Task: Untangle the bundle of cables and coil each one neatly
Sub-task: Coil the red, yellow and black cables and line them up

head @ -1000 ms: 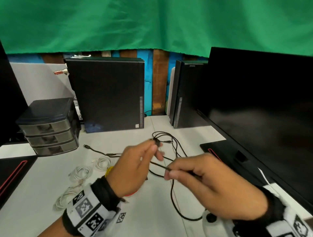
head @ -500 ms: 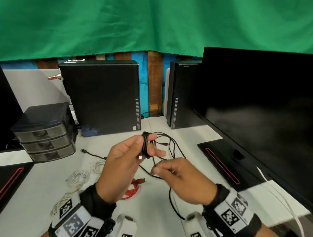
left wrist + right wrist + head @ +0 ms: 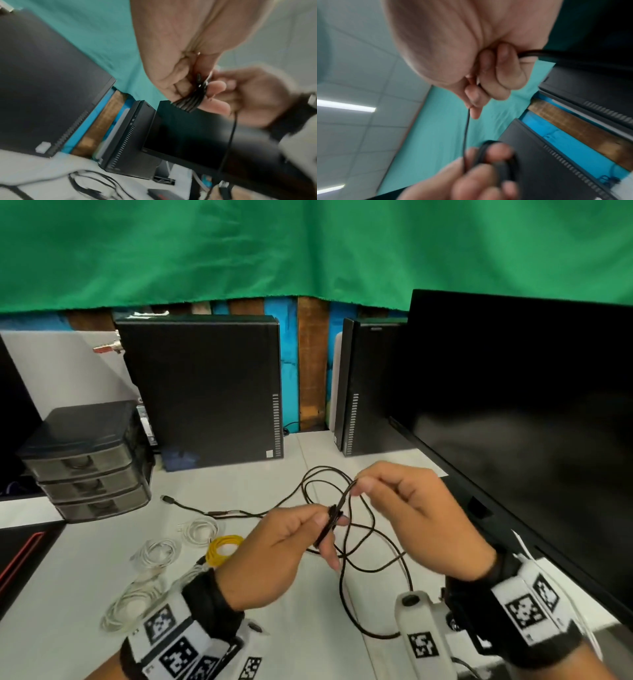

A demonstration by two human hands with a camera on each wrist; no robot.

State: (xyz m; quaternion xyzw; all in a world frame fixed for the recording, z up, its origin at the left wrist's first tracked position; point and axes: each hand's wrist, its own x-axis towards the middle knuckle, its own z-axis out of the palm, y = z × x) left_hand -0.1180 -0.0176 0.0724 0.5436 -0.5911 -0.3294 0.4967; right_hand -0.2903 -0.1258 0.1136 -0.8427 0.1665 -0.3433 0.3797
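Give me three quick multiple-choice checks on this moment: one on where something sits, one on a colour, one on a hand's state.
1. Where does the yellow coil lie?
A. on the drawer unit
B. on the table beside the white cables
C. in the right hand

2. What colour is the cable being wound?
A. black
B. red
C. white

3. What is the left hand doing?
A. resting flat on the table
B. hanging idle
C. gripping a small bundle of loops

Answers: 1 B, the coil sits on the table next to the white cables. 2 A, the black cable runs between both hands. 3 C, its fingers pinch the wound loops while the right hand pinches a strand.
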